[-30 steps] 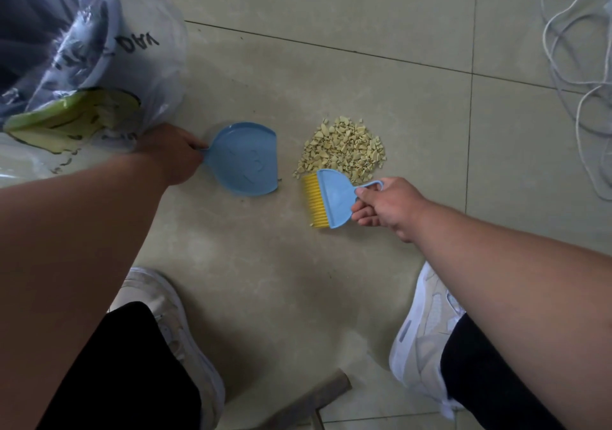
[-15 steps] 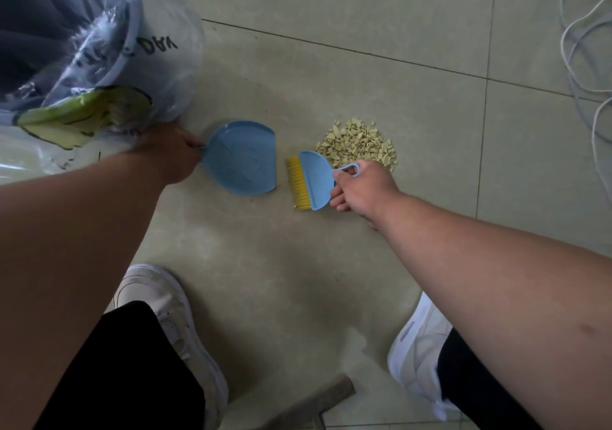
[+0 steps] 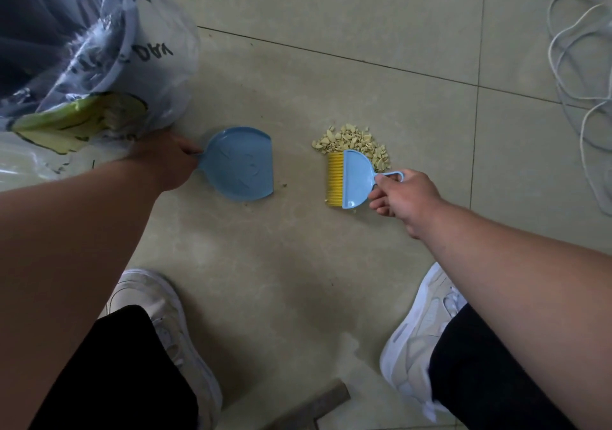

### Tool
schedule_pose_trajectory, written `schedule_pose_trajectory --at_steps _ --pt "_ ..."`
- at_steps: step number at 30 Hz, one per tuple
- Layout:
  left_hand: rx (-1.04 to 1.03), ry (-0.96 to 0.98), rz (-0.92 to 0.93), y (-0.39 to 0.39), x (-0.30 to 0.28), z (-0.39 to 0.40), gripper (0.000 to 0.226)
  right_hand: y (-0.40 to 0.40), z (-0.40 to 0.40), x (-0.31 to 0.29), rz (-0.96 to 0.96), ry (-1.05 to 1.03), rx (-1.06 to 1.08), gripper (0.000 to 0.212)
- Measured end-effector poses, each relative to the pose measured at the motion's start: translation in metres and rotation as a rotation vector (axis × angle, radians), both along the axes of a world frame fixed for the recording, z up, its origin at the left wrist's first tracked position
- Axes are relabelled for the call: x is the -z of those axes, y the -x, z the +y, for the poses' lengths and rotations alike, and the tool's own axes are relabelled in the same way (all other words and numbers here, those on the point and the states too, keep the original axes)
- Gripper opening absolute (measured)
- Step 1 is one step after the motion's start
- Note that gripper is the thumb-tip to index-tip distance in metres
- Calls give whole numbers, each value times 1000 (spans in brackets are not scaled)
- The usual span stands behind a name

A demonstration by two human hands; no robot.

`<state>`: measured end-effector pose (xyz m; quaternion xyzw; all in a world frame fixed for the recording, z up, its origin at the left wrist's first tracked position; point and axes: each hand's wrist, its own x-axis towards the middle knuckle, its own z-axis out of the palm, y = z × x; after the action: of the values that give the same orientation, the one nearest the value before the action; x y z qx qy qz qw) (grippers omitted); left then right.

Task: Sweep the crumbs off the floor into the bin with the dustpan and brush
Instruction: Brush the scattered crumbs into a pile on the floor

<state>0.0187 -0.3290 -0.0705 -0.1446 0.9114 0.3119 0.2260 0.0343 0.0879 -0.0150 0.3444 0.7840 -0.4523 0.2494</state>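
Observation:
A pile of pale yellow crumbs (image 3: 351, 141) lies on the tiled floor. My right hand (image 3: 402, 196) grips the handle of a small blue brush (image 3: 356, 178) with yellow bristles, held at the near edge of the pile and covering part of it. My left hand (image 3: 165, 163) holds the handle of a blue dustpan (image 3: 238, 164), which lies flat on the floor to the left of the brush, its straight open edge facing the crumbs. A gap of bare floor separates pan and brush. The bin (image 3: 66, 55), lined with a clear plastic bag, stands at the far left.
A white cord (image 3: 576, 75) lies coiled on the floor at the right. My two white shoes (image 3: 155, 310) (image 3: 420, 327) frame the near floor. A grey bar-shaped object (image 3: 318, 405) lies at the bottom edge. A few stray crumbs (image 3: 283, 185) sit near the dustpan.
The brush has moved right, away from the dustpan, back to the near edge of the crumb pile. The dustpan has stayed where it was.

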Motion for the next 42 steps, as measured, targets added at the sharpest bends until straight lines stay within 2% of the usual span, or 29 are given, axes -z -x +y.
schedule_pose_trajectory --at_steps 4,7,10,13,23,28,35,42 --pt "57 54 21 1 -4 4 24 -6 -9 -3 -45 97 -77 9" --pt "53 61 10 0 -6 5 27 -12 -16 -9 -111 138 -266 8" --pt "10 5 -8 -1 -3 4 30 -14 -18 -11 -162 104 -459 9" --pt "20 17 -2 -1 -2 6 25 -11 -10 -10 -159 15 -541 10" --pt "7 -33 -14 -2 3 6 23 34 32 -14 -71 -159 -458 13" --pt "16 -26 -15 0 5 8 22 40 33 -17 -27 -215 -507 11" --pt "11 -63 -21 -1 7 14 20 33 23 -18 0 -133 -469 12" --pt "-41 -114 -32 -4 14 10 24 24 -16 -12 21 5 -292 13"
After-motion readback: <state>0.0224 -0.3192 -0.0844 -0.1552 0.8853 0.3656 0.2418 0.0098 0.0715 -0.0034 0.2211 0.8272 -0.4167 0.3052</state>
